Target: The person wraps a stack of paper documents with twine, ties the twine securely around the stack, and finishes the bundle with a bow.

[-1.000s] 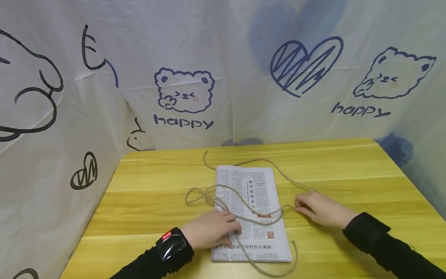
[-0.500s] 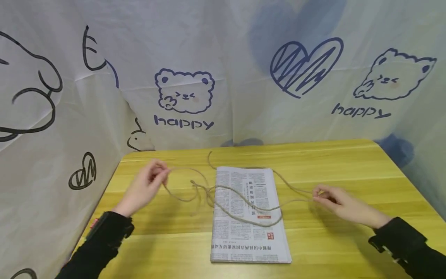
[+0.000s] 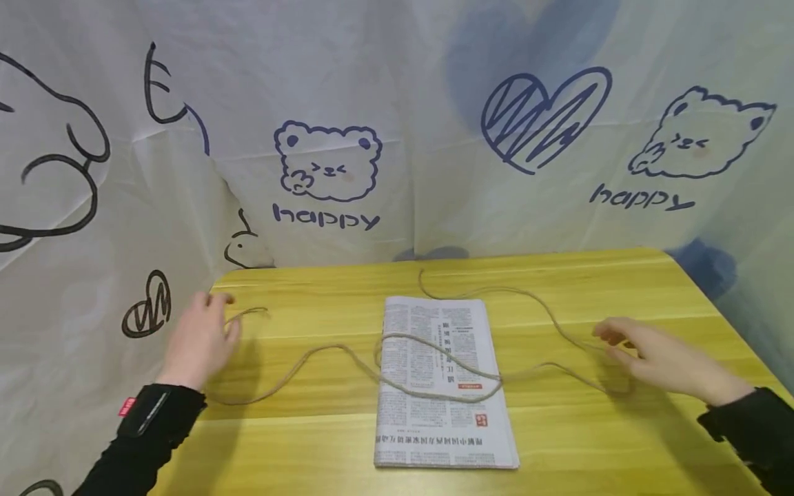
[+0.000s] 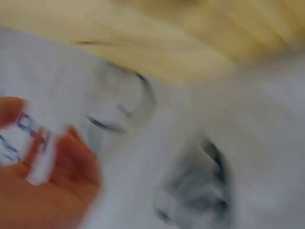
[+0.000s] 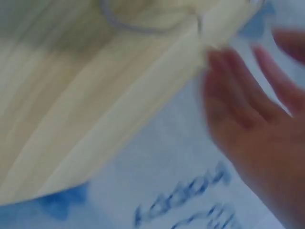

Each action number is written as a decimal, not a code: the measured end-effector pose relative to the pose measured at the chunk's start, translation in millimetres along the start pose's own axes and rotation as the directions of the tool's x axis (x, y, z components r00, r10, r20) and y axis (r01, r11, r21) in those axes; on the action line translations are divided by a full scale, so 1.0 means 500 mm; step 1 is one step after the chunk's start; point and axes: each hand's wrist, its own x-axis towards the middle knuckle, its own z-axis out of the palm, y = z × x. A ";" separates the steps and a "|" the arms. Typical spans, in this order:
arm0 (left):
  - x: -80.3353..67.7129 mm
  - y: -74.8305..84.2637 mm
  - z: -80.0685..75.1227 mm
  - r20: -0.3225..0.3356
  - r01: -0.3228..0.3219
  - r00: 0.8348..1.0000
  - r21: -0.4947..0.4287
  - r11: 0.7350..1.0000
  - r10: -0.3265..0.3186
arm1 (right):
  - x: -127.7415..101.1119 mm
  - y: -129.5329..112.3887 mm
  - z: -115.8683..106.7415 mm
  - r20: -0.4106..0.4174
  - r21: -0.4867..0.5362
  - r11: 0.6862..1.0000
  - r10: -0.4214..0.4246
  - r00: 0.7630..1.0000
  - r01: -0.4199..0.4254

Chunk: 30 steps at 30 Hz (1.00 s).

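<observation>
A folded newspaper (image 3: 428, 427) lies on the wooden table, with a thin twine (image 3: 453, 397) looped across its upper half. My left hand (image 3: 198, 341) is raised off to the left, fingers spread and nothing seen between them. One length of twine runs left from the paper and passes behind or under that hand, its end showing just beyond the fingers. On the right, my right hand (image 3: 657, 358) has its fingers loosely bent and apart. Twine curves close under its fingertips; I see no grip on it. Both wrist views are blurred, showing the left hand (image 4: 57, 176) and right hand (image 5: 257, 114).
The yellow wood-grain table (image 3: 298, 448) has rounded far corners. White cloth (image 3: 434, 138) printed with bears and hearts hangs behind it and along both sides. Another twine end (image 3: 423, 279) curls at the paper's far edge.
My left hand has left the newspaper, drawn twine out leftward and released it. The right hand has moved right and let its twine go. The twine's crossing on the paper looks straighter.
</observation>
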 end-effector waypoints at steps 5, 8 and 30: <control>-0.002 0.149 0.101 0.169 -0.406 0.888 -0.149 0.902 0.428 | 0.065 -0.079 0.088 -0.107 -0.050 0.987 -0.154 0.982 0.150; -0.009 0.214 0.146 0.235 -0.558 0.778 -0.169 0.813 0.583 | 0.091 -0.107 0.142 -0.055 -0.048 0.983 -0.182 0.982 0.179; 0.024 0.199 0.214 0.271 -0.159 0.932 -0.287 0.945 0.239 | 0.058 -0.022 0.107 0.252 0.203 0.975 -0.136 0.958 0.085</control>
